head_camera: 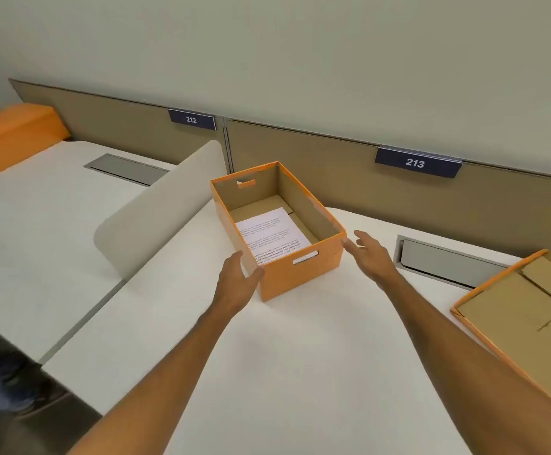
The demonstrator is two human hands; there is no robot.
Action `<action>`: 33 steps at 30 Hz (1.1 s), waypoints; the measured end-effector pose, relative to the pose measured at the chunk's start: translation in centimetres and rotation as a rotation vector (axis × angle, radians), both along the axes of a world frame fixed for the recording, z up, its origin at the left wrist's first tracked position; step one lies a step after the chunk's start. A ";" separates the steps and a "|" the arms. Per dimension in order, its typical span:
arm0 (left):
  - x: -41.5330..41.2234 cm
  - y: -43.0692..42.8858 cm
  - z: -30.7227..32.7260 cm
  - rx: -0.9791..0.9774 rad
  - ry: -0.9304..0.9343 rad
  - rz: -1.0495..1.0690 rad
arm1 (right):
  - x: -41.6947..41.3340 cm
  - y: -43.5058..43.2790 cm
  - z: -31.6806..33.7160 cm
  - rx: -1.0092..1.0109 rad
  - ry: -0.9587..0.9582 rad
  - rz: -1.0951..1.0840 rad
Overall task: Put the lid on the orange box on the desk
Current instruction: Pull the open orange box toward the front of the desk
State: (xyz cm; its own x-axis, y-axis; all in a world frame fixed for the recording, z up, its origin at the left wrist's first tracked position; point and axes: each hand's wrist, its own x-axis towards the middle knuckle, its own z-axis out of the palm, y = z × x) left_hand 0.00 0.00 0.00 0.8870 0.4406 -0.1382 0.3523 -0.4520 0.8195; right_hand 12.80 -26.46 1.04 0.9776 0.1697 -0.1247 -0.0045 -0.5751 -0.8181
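Both arms reach forward over the white counter (300,356) — left hand (238,277) and right hand (370,254) spread open, empty, flanking the open orange cardboard box (297,274); its upturned orange-rimmed cardboard lid (530,310) lies far right.

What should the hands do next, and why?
Probably the right hand should reach right to the lid. The orange box is open on the desk, with a printed sheet inside, and the lid lies upside down near the desk's right edge. Both hands are empty.
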 end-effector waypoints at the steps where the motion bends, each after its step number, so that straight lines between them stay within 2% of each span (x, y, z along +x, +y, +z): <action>1: 0.8 0.3 -0.3 -0.022 0.008 0.005 | 0.8 0.5 -0.3 0.002 0.007 -0.018; 6: 4.1 1.5 -2.2 -0.166 0.075 0.039 | 4.3 2.7 -1.6 0.067 0.108 -0.077; 12: 5.5 2.1 -3.5 -0.311 -0.012 -0.004 | 6.1 4.3 -3.4 0.274 0.164 -0.197; 17: 5.9 2.6 -3.5 -0.333 -0.037 0.015 | 6.6 4.4 -3.9 0.403 0.188 -0.285; 23: 5.9 2.9 -2.8 -0.306 -0.043 -0.041 | 5.1 3.4 -4.2 0.466 0.172 -0.321; 33: 2.7 -1.0 -0.2 -0.348 -0.035 -0.198 | -2.2 -2.8 -2.4 0.520 0.161 -0.468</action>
State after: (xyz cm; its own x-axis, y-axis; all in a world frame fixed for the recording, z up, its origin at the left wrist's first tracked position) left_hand 2.69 -1.03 -0.21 0.9568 0.1932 -0.2171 0.2553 -0.2018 0.9456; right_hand 10.56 -29.23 -1.38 0.9385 -0.1862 -0.2908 -0.2994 -0.0196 -0.9539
